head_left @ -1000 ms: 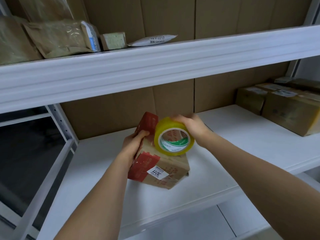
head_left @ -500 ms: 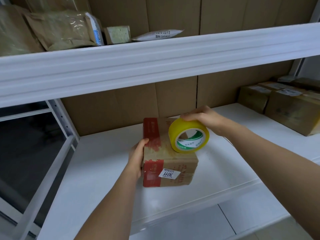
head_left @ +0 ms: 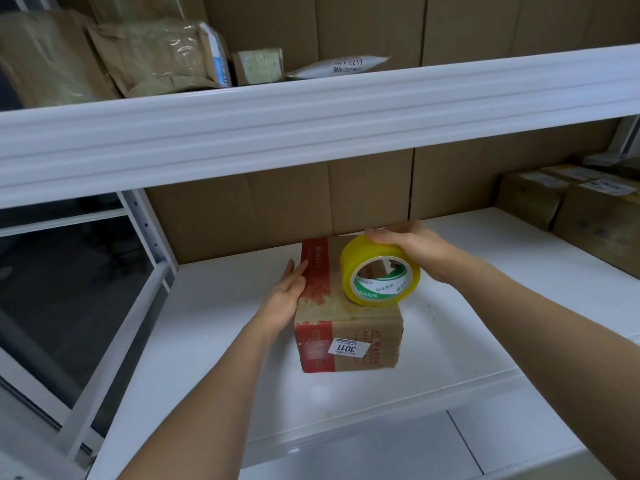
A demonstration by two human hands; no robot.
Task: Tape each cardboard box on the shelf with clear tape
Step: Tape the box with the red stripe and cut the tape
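At frame centre, the small brown cardboard box (head_left: 348, 318) was steadied by the flat, straight-fingered left hand (head_left: 284, 296) while the yellow-tinted roll of clear tape (head_left: 380, 271), grasped by the right hand (head_left: 414, 245), was best kept pressed low.

White metal shelving (head_left: 311, 119); brown cardboard backing (head_left: 277, 202); dark glass panel (head_left: 69, 271) at left, possibly window.

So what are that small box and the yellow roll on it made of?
The box looks like brown matte cardboard with red printed bands and glossy, wrinkled tape over it. The roll seems to be shiny yellowish plastic tape on a printed core, probably card.
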